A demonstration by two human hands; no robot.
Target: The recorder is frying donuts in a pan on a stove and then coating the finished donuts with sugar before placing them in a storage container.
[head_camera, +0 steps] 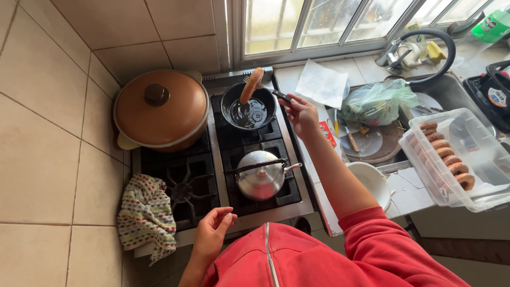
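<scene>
The right arm is stretched far forward, its red sleeve pushed up past the elbow. The right hand (pixel 300 112) is closed in a grip, knuckles up. The left hand (pixel 212 229) is held near the body, palm up, fingers loosely curled.

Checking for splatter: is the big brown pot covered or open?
Covered. The large brown round pot has its matching brown lid with a round knob sitting flat over the rim.
</scene>
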